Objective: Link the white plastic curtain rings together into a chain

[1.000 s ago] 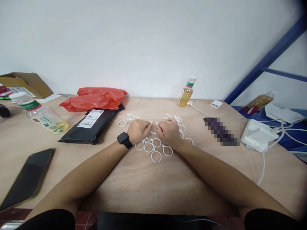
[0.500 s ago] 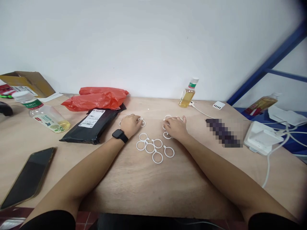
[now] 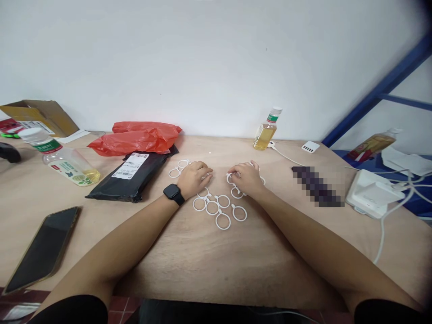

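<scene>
My left hand (image 3: 193, 180) is sitting around ten o'clock of the nearest white rings (image 3: 219, 212), right hand (image 3: 247, 179) around one; fingers (image 3: 204, 170) are looking half-curled, can't tell if they're gripping.

A makeshift desk in a plain room, whether home, office or workroom cannot be told.
A pale wood-grained tabletop (image 3: 209, 265) meets a bare whitish wall (image 3: 202, 67); reddish floor tiles (image 3: 116, 317) show at lower left, a blue metal frame (image 3: 374, 92) at upper right. An opened brown cardboard box (image 3: 47, 114) and labelled black plastic parcel (image 3: 114, 191) at left, and a white charging block with cables (image 3: 364, 191) at right, suggest everyday personal use.
</scene>
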The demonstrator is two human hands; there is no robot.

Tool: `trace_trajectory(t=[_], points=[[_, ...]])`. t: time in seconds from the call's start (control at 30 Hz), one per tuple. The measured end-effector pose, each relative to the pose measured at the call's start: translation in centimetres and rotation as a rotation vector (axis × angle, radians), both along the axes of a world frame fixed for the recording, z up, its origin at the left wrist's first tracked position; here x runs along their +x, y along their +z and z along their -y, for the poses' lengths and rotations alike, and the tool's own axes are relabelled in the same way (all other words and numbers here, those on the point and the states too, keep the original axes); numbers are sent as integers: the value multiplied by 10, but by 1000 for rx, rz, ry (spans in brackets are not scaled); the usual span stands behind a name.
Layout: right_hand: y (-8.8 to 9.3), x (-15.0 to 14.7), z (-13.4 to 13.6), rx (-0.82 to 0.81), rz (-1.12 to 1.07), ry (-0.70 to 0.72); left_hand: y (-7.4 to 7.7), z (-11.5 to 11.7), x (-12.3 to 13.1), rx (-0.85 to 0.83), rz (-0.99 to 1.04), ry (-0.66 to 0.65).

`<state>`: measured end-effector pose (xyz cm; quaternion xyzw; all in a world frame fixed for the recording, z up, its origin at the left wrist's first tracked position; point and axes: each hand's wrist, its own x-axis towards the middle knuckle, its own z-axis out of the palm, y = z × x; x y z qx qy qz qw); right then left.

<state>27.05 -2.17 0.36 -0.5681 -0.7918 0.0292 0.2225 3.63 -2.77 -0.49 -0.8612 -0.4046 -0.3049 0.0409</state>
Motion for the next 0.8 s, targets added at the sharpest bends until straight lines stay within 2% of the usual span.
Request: trace_trajectory(t=[0.17,0.3,0.4,0.5,0.63,0.7,0.8], points=[[6,-9,9,29,-260,90,6,6,5,-19,66,-107],[5,-17,18,-131,-453,147,11,14,12,69,37,-250],[1,-19,20,-227,-547,132,9,14,15,138,42,-307],[2,-18,20,-160,-545,92,5,11,15,181,108,-288],[10,-17,26,21,-476,322,3,7,11,179,119,-233],[12,-17,29,-3,-456,381,3,6,10,191,89,-213],[10,-16,29,-117,-441,352,2,8,11,196,25,-186]])
